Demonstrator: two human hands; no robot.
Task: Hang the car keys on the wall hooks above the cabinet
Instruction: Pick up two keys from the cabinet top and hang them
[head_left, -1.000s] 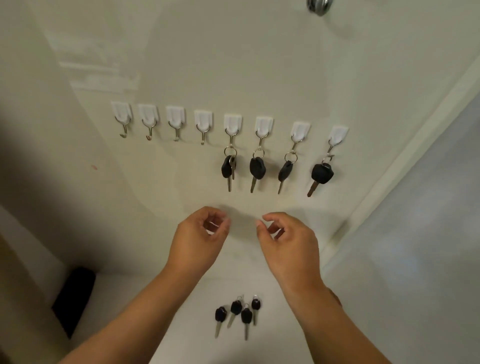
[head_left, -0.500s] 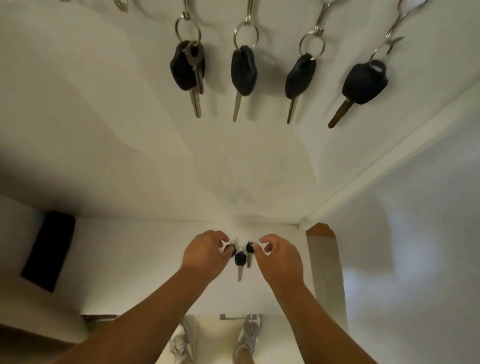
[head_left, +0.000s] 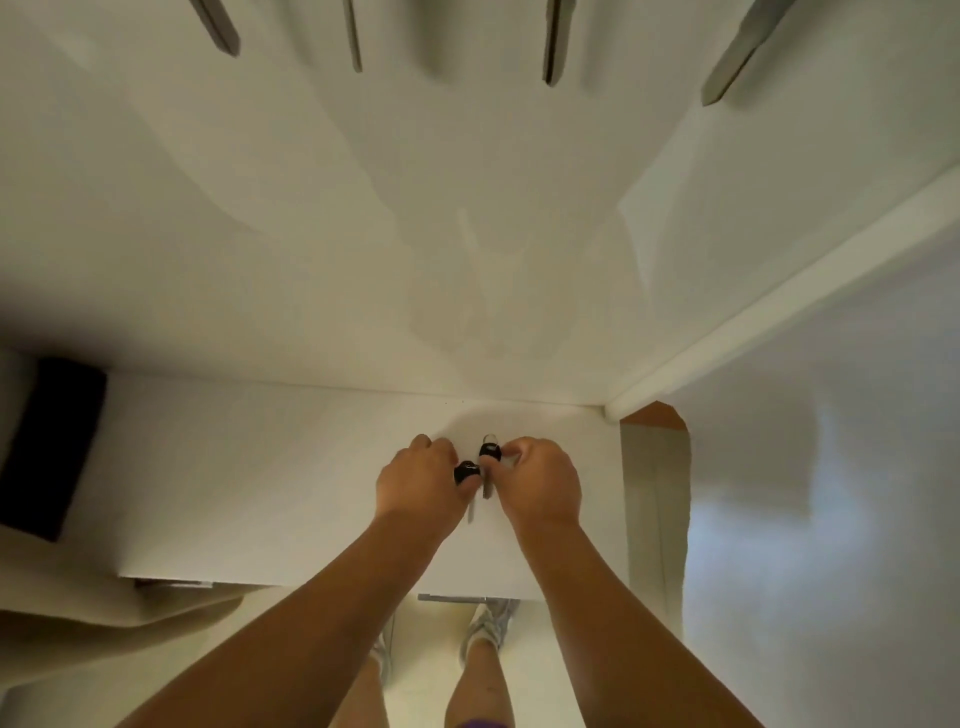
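Note:
Both my hands rest close together on the white cabinet top (head_left: 260, 493). My left hand (head_left: 421, 486) has its fingers closed on a black-headed car key (head_left: 466, 473), whose blade points toward me. My right hand (head_left: 540, 486) pinches a second black-headed car key (head_left: 490, 453) with a metal ring at its far end. Any other loose keys are hidden under my hands. Along the top edge of the view only the metal blades of the hung keys (head_left: 553, 47) show on the wall. The hooks are out of view.
A black flat object (head_left: 49, 447) lies at the cabinet's far left. White door trim (head_left: 779, 306) runs diagonally on the right, with a narrow gap beside the cabinet's right end. A metal handle (head_left: 452, 598) sits on the cabinet front, above my shoes.
My view has tilted down from the hooks to the cabinet top. Both hands dropped from below the hung keys onto the loose keys and closed on them.

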